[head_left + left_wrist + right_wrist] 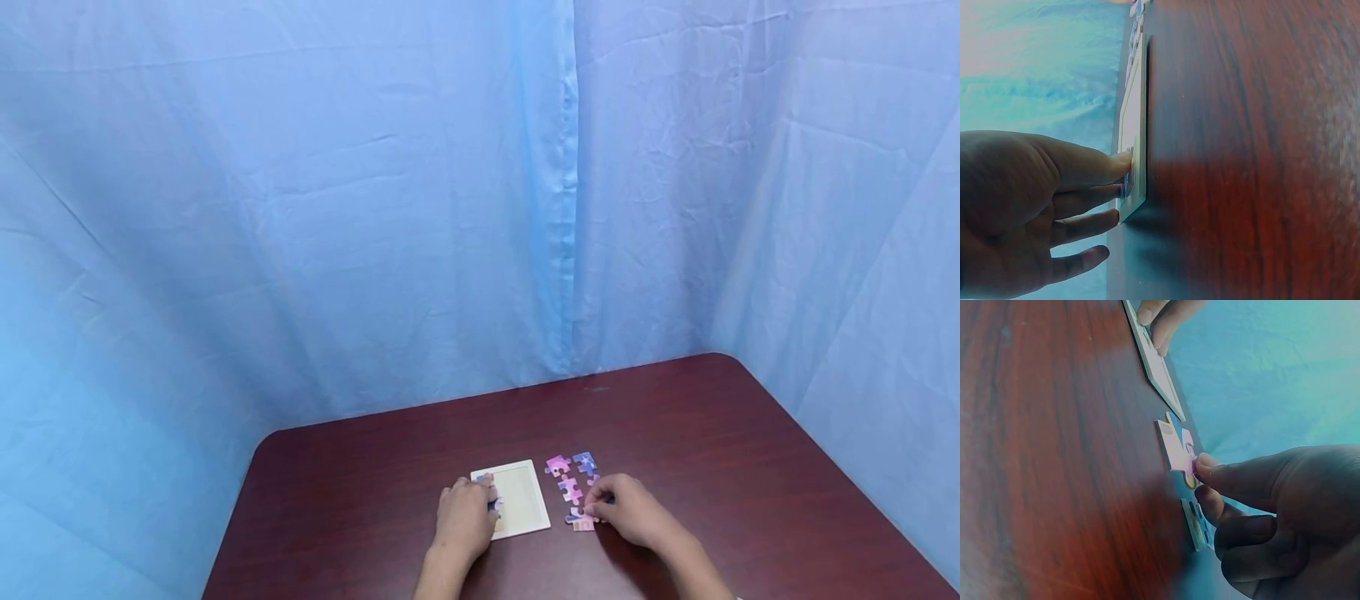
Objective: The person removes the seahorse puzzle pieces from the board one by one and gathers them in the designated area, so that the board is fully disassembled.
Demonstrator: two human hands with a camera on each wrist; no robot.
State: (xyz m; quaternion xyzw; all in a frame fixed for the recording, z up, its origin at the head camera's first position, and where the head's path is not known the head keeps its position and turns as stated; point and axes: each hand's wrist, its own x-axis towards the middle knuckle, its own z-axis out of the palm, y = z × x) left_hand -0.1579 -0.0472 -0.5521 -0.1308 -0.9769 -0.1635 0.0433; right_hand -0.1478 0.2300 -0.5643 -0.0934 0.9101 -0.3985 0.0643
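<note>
A pale square puzzle tray (pixel 522 500) lies on the table, with colourful jigsaw pieces (pixel 497 506) along its left side. Over that side rests my left hand (pixel 463 517); in the left wrist view its thumb and index fingertip touch a piece in the tray, the other fingers extended. To the tray's right, my right hand (pixel 632 510) pinches at the edge of a pink jigsaw piece (pixel 1177 450) with thumb and index finger, its remaining fingers curled. The fingers partly cover that piece. Another jigsaw piece (pixel 1194 525) lies beneath the curled fingers.
Loose jigsaw pieces lie in two rough columns right of the tray, among them a pink one (pixel 557 465) and a blue one with a star (pixel 584 462). The dark red-brown table (pixel 360 500) has rounded far corners. Blue curtains (pixel 300 208) hang behind and beside it.
</note>
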